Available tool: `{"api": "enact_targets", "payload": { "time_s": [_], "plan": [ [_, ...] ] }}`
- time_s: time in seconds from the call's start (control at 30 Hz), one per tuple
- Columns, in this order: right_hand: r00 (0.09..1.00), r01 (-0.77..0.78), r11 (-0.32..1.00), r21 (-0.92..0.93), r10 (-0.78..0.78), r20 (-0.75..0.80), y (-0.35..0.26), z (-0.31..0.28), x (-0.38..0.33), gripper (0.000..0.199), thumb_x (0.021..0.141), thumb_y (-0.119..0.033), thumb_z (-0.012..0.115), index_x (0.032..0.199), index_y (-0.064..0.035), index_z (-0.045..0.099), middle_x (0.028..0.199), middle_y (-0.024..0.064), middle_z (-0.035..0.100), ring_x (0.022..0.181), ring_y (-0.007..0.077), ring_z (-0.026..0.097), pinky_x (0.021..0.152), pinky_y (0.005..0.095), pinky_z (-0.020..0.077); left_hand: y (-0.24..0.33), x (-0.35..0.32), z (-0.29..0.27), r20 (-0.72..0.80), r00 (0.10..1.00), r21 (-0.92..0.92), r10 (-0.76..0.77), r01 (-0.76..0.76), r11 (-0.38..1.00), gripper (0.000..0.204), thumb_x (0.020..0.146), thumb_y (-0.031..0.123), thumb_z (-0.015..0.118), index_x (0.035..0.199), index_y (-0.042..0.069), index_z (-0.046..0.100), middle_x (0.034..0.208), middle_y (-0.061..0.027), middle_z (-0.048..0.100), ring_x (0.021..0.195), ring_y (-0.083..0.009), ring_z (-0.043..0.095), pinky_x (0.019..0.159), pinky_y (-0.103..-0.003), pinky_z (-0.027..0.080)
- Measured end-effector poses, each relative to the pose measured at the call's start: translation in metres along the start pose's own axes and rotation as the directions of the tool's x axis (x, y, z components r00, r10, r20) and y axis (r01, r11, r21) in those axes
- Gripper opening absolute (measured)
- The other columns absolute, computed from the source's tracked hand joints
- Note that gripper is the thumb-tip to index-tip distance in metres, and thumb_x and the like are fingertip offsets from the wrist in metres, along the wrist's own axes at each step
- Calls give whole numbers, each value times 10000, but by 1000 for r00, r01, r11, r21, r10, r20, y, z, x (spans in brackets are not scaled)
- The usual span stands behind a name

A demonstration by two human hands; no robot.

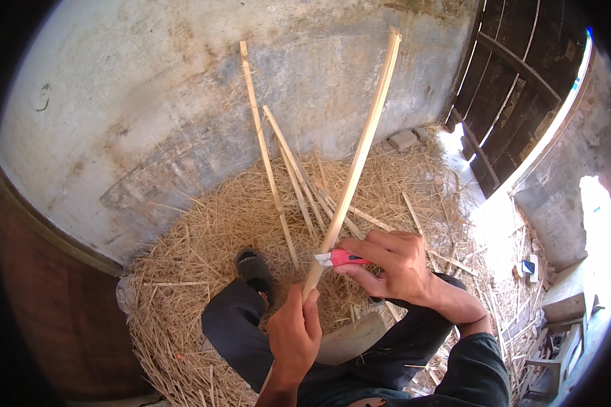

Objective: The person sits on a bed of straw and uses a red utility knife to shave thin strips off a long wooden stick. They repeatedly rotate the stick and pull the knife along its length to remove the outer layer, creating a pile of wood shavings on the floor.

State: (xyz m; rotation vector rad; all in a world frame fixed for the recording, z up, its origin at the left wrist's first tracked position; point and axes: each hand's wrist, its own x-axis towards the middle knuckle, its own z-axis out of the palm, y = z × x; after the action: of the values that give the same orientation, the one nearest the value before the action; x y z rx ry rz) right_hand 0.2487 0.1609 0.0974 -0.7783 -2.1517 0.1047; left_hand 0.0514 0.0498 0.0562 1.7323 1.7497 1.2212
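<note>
A long, pale strip of split wood or bamboo (pixel 363 149) slants up from my lap toward the wall. My left hand (pixel 294 332) is wrapped round its lower part, with the thumb along the strip. In my right hand (pixel 394 264) is a red utility knife (pixel 346 258), gripped between thumb and fingers. Its short metal blade lies against the strip, a little above my left hand. Below the knife, between my legs, a pale curved piece (pixel 352 339) is partly covered by my hands.
Shavings (pixel 197 264) cover the floor around my feet. Several other strips (pixel 261 136) lean against the stained wall (pixel 149 102) ahead. A dark plank door (pixel 516 74) stands at the upper right. A wooden stool-like frame (pixel 553 353) is at the right, and a brown panel (pixel 54 298) at the left.
</note>
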Motion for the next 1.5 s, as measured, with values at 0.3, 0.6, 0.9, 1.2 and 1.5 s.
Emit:
{"api": "enact_targets", "payload": {
  "time_s": [0.3, 0.6, 0.9, 1.2, 1.5],
  "plan": [
    [969, -183, 983, 6, 182, -165, 34, -9, 17, 243, 871, -255, 886, 1060, -106, 848, 790, 84, 756, 622, 222, 710, 557, 340, 544, -11, -17, 1, 48, 998, 45, -36, 34, 998, 146, 1109, 129, 556, 1087, 13, 642, 752, -174, 655, 624, -378, 660, 563, -430, 476],
    [968, -220, 976, -5, 217, -129, 38, -5, 19, 244, 889, -277, 873, 1062, -106, 852, 821, 99, 774, 637, 225, 722, 575, 337, 553, -18, -21, -5, 64, 997, 73, -39, 34, 997, 165, 1114, 146, 552, 1094, 7, 638, 753, -181, 654, 637, -397, 654, 563, -444, 468],
    [967, -225, 974, -3, 223, -122, 47, -1, 22, 251, 897, -283, 870, 1053, -87, 852, 891, 113, 806, 691, 215, 763, 604, 327, 579, -20, -26, -9, 94, 990, 102, -109, 100, 990, 164, 1106, 152, 574, 1089, 5, 644, 725, -185, 642, 622, -400, 651, 562, -447, 469],
    [957, -179, 983, -34, 166, -236, 82, 6, 26, 262, 915, -300, 860, 1074, -90, 859, 817, 102, 794, 629, 185, 730, 588, 313, 558, -25, -38, -11, 139, 979, 130, -151, 133, 983, 159, 1094, 162, 586, 1060, 14, 635, 732, -203, 659, 688, -463, 670, 604, -521, 482],
    [794, -557, 821, -125, 482, -370, 149, -33, 25, 332, 967, -380, 806, 1104, -80, 848, 655, 75, 688, 586, 119, 577, 569, 327, 446, -40, -72, -18, 247, 953, 160, -175, 137, 977, 206, 1086, 221, 610, 1066, 17, 628, 712, -224, 642, 687, -468, 672, 600, -539, 474]
  ]
}}
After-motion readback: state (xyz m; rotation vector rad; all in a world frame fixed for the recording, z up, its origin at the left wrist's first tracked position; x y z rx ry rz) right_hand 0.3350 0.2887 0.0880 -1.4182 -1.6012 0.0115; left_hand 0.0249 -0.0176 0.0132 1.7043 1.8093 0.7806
